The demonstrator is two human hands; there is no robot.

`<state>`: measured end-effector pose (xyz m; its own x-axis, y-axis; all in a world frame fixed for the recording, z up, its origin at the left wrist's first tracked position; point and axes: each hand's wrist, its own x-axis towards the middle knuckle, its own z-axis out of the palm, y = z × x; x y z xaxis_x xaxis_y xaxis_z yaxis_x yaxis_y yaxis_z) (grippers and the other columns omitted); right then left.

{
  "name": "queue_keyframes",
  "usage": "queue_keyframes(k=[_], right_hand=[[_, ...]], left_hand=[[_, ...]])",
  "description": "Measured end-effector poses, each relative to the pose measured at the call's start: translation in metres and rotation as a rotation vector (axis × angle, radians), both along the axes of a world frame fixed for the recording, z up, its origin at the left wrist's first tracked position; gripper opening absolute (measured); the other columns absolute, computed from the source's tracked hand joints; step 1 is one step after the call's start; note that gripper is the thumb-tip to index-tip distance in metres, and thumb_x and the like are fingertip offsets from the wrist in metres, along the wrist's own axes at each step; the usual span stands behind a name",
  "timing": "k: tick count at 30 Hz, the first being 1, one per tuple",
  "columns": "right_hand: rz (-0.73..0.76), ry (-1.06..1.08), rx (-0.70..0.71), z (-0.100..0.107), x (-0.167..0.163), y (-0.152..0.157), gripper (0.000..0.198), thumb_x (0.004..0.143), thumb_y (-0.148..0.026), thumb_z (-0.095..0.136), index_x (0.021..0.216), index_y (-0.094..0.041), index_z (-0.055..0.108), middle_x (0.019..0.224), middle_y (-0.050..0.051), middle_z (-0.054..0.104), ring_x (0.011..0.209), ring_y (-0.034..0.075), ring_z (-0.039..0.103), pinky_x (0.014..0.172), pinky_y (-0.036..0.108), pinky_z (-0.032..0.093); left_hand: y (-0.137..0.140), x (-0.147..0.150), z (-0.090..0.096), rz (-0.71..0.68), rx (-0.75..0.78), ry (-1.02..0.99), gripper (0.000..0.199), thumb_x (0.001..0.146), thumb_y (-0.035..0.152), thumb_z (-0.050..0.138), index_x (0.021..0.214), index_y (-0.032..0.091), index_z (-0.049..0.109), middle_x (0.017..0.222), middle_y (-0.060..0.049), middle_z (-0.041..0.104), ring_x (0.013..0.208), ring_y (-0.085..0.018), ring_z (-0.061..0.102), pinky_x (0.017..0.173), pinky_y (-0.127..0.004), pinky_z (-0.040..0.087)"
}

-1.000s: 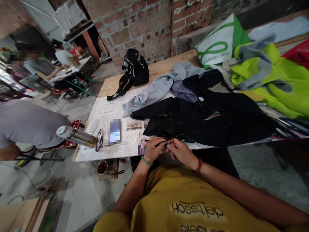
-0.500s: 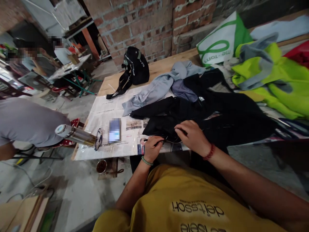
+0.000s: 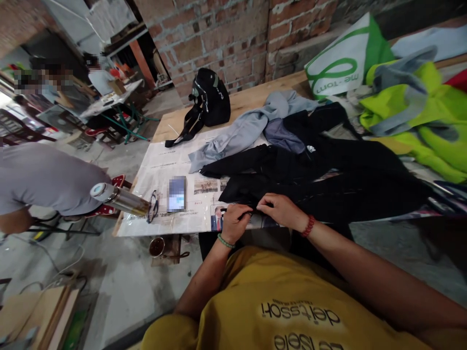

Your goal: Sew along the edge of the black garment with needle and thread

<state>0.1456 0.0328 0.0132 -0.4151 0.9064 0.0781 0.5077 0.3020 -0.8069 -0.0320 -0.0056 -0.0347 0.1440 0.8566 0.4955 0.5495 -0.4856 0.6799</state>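
Observation:
A black garment (image 3: 357,192) with pale stitch-like marks lies spread along the front of the table. My left hand (image 3: 234,224), with a green bead bracelet, is closed at the garment's near-left edge, and dark cloth shows between its fingers. My right hand (image 3: 282,209), with a red bracelet, pinches close beside it, its fingertips at the same dark edge. Whatever is in that pinch is too small to make out. Behind the black cloth lies a light grey garment (image 3: 239,133).
Left on the newspaper-covered table (image 3: 146,170) are a phone (image 3: 176,194), glasses (image 3: 153,206) and a flask (image 3: 122,198). A black bag (image 3: 211,97) stands behind. Yellow-green cloth (image 3: 401,109) and a white-green bag (image 3: 339,65) are at right. A seated person (image 3: 54,177) is nearby.
My right hand has come down and left, from above the cloth to right beside my left hand. The whole view has shifted slightly.

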Motion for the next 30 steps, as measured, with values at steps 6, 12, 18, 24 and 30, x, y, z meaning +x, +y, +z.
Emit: queue_keyframes(k=[6, 12, 18, 24, 30], right_hand=[[-0.055, 0.046, -0.066, 0.0, 0.004, 0.007, 0.016, 0.074, -0.029, 0.054, 0.063, -0.018, 0.06, 0.067, 0.001, 0.062, 0.064, 0.014, 0.055, 0.064, 0.026, 0.041], [-0.091, 0.064, -0.101, -0.003, 0.007, 0.011, 0.018, 0.075, -0.032, 0.053, 0.068, -0.018, 0.062, 0.065, 0.0, 0.063, 0.063, 0.014, 0.055, 0.061, 0.026, 0.041], [-0.136, 0.097, -0.078, -0.005, 0.011, 0.005, 0.037, 0.086, -0.036, 0.037, 0.077, -0.019, 0.068, 0.077, 0.004, 0.067, 0.073, 0.016, 0.061, 0.069, 0.028, 0.044], [0.025, 0.034, 0.024, -0.01, 0.005, -0.006, 0.016, 0.074, -0.035, 0.06, 0.075, -0.024, 0.072, 0.076, 0.002, 0.067, 0.079, 0.018, 0.057, 0.076, 0.032, 0.043], [-0.047, 0.163, -0.07, -0.015, -0.004, -0.008, 0.018, 0.077, -0.033, 0.056, 0.072, -0.022, 0.07, 0.076, 0.002, 0.067, 0.075, 0.016, 0.059, 0.073, 0.029, 0.043]], left_hand=[[-0.001, 0.0, 0.003, 0.002, -0.009, -0.01, 0.017, 0.078, 0.01, 0.055, 0.084, 0.02, 0.067, 0.082, -0.003, 0.07, 0.08, -0.015, 0.062, 0.076, -0.032, 0.046], [-0.003, 0.0, 0.008, -0.035, 0.0, 0.04, 0.015, 0.076, 0.018, 0.063, 0.09, 0.019, 0.067, 0.084, -0.004, 0.071, 0.079, -0.017, 0.062, 0.075, -0.032, 0.046], [-0.002, 0.001, 0.003, -0.007, 0.037, 0.037, 0.011, 0.078, 0.016, 0.06, 0.085, 0.02, 0.068, 0.078, -0.003, 0.07, 0.075, -0.016, 0.061, 0.074, -0.031, 0.046], [-0.002, 0.0, -0.001, 0.033, -0.009, 0.027, 0.018, 0.075, 0.011, 0.058, 0.087, 0.02, 0.068, 0.082, -0.003, 0.07, 0.079, -0.017, 0.061, 0.075, -0.032, 0.047], [-0.002, 0.001, -0.001, 0.021, 0.019, 0.026, 0.017, 0.075, 0.012, 0.058, 0.087, 0.02, 0.068, 0.081, -0.003, 0.07, 0.076, -0.016, 0.06, 0.073, -0.031, 0.047]])
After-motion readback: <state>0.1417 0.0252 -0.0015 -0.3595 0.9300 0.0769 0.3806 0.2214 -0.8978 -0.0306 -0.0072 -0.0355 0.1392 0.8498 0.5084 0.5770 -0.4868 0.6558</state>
